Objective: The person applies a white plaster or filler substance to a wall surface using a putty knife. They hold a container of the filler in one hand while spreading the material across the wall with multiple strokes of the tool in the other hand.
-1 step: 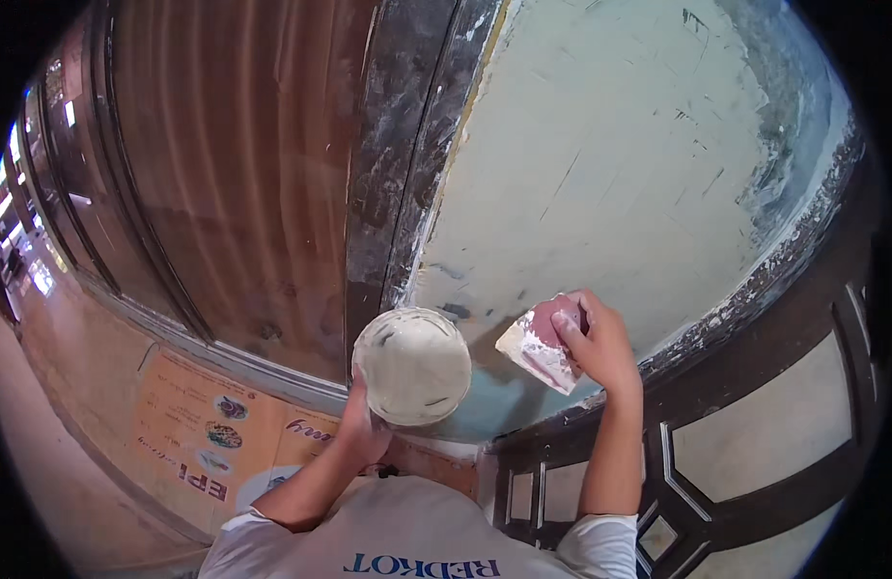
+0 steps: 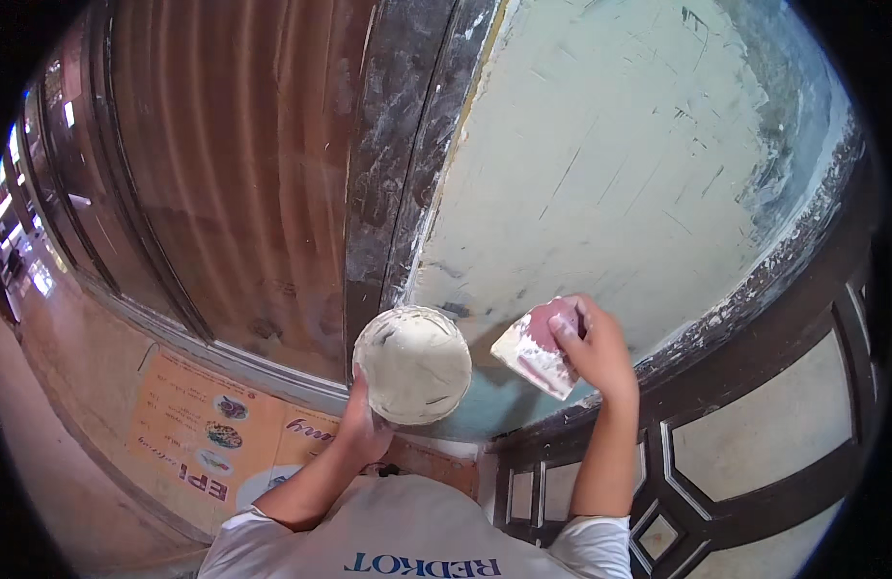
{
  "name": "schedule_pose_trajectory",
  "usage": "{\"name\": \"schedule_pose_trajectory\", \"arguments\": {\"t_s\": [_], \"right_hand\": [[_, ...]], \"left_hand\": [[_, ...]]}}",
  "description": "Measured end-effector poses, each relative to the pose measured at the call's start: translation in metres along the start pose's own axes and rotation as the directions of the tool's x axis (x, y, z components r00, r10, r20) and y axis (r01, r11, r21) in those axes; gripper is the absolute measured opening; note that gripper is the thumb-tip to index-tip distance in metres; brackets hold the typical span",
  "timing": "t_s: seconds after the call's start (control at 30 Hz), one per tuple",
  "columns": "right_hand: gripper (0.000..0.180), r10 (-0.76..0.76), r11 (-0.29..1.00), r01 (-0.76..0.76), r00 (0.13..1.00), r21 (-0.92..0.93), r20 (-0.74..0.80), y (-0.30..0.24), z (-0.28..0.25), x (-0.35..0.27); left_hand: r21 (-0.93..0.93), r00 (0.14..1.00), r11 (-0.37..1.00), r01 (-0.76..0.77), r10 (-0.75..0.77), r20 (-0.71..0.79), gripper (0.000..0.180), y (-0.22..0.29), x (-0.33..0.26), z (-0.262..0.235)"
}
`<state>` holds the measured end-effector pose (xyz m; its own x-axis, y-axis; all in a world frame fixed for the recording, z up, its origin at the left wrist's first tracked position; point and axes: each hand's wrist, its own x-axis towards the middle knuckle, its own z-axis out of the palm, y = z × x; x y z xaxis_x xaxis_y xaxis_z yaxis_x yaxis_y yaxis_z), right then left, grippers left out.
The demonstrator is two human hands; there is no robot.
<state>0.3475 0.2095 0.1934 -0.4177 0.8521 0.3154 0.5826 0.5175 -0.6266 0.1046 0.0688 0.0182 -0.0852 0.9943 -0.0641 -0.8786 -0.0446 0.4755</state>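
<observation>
My left hand (image 2: pixel 366 429) holds a round bowl of white putty (image 2: pixel 413 365) from below, near the middle of the view. My right hand (image 2: pixel 596 352) grips a flat red scraper smeared with white putty (image 2: pixel 536 349), its blade pressed against the lower part of a pale green wall (image 2: pixel 610 174). The bowl and the scraper are a short distance apart.
A dark, paint-stained vertical frame (image 2: pixel 398 174) divides the wall from a brown corrugated shutter (image 2: pixel 234 174) on the left. A dark gate with pale panels (image 2: pixel 736 454) is at the lower right. An orange poster (image 2: pixel 214 434) lies low on the left.
</observation>
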Motion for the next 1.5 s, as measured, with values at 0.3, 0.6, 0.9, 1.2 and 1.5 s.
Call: {"name": "schedule_pose_trajectory", "arguments": {"t_s": [0.3,0.6,0.9,1.2,1.5], "right_hand": [[0.026,0.035,0.987,-0.039,0.999,-0.159,-0.030,0.015,0.033,-0.019],[0.031,0.081,0.997,-0.081,0.993,-0.001,-0.085,0.042,0.045,-0.043],[0.039,-0.009,0.969,-0.030,0.988,-0.247,-0.156,0.050,0.026,-0.051],[0.047,-0.302,0.910,0.035,0.738,-0.413,-0.603,-0.007,-0.117,0.041],[0.057,-0.532,0.691,0.010,0.685,-0.723,-0.498,-0.076,-0.205,0.121]], "left_hand": [[0.038,1.000,0.999,-0.007,0.007,0.003,0.066,-0.020,0.009,0.001],[0.085,0.998,0.996,-0.038,0.042,-0.049,0.066,-0.013,0.006,0.019],[0.013,0.995,0.995,-0.100,0.099,0.033,0.065,-0.009,0.014,0.025],[0.035,0.985,0.990,-0.138,0.134,0.108,0.065,-0.007,0.027,0.027],[0.057,0.984,0.989,-0.134,0.126,0.124,0.067,-0.004,0.032,0.036]]}}
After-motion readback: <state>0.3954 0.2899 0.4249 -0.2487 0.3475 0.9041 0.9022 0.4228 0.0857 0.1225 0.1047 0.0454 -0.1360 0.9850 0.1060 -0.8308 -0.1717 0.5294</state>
